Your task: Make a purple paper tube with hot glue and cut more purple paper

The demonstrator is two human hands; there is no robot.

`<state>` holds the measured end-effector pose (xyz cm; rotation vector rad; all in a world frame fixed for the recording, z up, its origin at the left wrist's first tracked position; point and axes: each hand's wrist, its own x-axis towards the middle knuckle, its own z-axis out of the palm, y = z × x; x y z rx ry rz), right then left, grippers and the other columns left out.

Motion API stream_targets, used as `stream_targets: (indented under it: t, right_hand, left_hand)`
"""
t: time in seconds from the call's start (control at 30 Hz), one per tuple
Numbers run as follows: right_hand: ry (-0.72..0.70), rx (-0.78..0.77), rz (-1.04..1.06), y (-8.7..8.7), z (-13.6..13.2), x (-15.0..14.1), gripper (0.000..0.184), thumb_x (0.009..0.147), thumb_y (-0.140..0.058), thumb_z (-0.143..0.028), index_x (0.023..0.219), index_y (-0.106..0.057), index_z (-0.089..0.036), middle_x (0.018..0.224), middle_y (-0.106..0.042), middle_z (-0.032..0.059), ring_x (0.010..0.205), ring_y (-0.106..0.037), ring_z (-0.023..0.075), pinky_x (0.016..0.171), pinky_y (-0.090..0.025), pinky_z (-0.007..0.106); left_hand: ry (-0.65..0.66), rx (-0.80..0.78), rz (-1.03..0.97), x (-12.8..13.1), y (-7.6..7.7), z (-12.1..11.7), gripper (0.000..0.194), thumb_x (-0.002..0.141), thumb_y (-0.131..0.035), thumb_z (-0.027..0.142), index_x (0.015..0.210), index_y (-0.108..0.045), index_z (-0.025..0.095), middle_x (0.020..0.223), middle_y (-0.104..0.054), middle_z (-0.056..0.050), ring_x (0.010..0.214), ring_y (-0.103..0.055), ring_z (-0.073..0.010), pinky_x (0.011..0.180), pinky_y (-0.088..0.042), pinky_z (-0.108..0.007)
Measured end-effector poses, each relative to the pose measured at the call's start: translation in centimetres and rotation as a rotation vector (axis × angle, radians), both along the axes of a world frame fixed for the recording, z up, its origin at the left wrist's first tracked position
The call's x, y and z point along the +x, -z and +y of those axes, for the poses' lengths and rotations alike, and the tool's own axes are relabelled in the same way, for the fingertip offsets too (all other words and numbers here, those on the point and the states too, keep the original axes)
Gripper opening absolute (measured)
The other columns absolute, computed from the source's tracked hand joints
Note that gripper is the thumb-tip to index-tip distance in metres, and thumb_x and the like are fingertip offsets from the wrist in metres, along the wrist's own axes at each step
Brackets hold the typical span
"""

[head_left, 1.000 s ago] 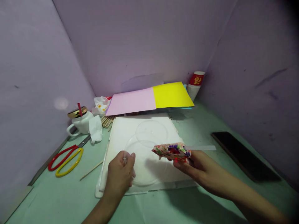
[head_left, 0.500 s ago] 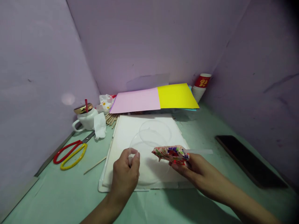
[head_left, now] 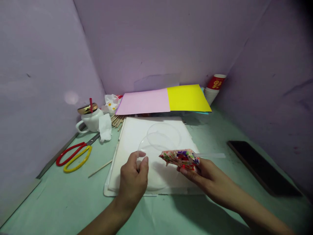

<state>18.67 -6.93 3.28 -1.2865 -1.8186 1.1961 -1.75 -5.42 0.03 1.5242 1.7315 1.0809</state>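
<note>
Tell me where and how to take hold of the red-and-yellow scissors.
Best take the scissors by the handles, just behind the pivot, coming down from the near side. They lie flat on the green surface, loops toward the person, while the metal blades point away toward the white tissue. Holding there should keep fingers off the blades.

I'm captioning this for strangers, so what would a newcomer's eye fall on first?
Probably the bright yellow rectangular paper sheet, at the back beside a pale pink rectangular paper sheet. Next, the flower-patterned tool with a translucent stick, held in the right hand near the centre. Then the metal scissors with red and yellow handles, on the green tabletop at left.
</note>
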Motion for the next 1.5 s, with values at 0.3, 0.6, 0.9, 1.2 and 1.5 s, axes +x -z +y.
stream_targets:
  t: [0.3,0.6,0.9,1.2,1.5]
  right_hand:
    - [0.033,-0.017,-0.033,0.47,0.05,0.00,0.035,0.088,-0.052,-0.031,0.122,-0.058,-0.028,0.123,-0.061,0.0039,0.111,-0.057,0.0263,0.102,-0.038,0.047]
    - [0.051,-0.050,0.001,0.32,0.03,-0.44,0.038,0.087,-0.052,-0.038,0.124,-0.057,-0.027,0.122,-0.062,0.0059,0.107,-0.059,0.0270,0.095,-0.045,0.046]
    - [0.062,-0.034,-0.065,0.10,-0.12,0.03,0.044,0.088,-0.049,-0.043,0.125,-0.056,-0.023,0.123,-0.061,0.0075,0.105,-0.060,0.0281,0.097,-0.043,0.047]
    - [0.046,-0.018,-0.074,0.29,0.02,0.01,0.040,0.087,-0.050,-0.042,0.123,-0.057,-0.027,0.123,-0.061,0.0058,0.106,-0.060,0.0272,0.099,-0.042,0.047]
    - [0.054,-0.022,-0.084,-0.01,0.28,-0.31,0.040,0.087,-0.049,-0.042,0.121,-0.059,-0.025,0.119,-0.063,0.0073,0.108,-0.059,0.0301,0.095,-0.045,0.048]
  left_hand:
    - [-0.012,0.021,-0.020,0.13,0.31,-0.15,0.022,0.079,-0.047,0.041,0.085,-0.056,0.022,0.039,-0.042,0.008,0.037,-0.039,-0.0114,0.043,-0.030,-0.022]
    - [0.019,0.038,0.000,-0.03,0.36,-0.02,0.024,0.079,-0.046,0.041,0.086,-0.056,0.020,0.039,-0.042,0.008,0.037,-0.039,-0.0114,0.042,-0.030,-0.022]
    - [0.050,0.015,-0.007,-0.11,-0.10,0.22,0.024,0.081,-0.046,0.040,0.086,-0.056,0.019,0.039,-0.041,0.009,0.038,-0.041,-0.0106,0.042,-0.031,-0.020]
    - [0.049,0.025,0.022,-0.20,0.03,0.11,0.023,0.082,-0.046,0.039,0.087,-0.056,0.019,0.039,-0.041,0.009,0.038,-0.042,-0.0111,0.042,-0.033,-0.021]
    - [0.055,0.050,0.028,-0.20,0.07,-0.03,0.023,0.082,-0.045,0.038,0.088,-0.056,0.019,0.040,-0.041,0.009,0.039,-0.042,-0.0109,0.043,-0.033,-0.021]
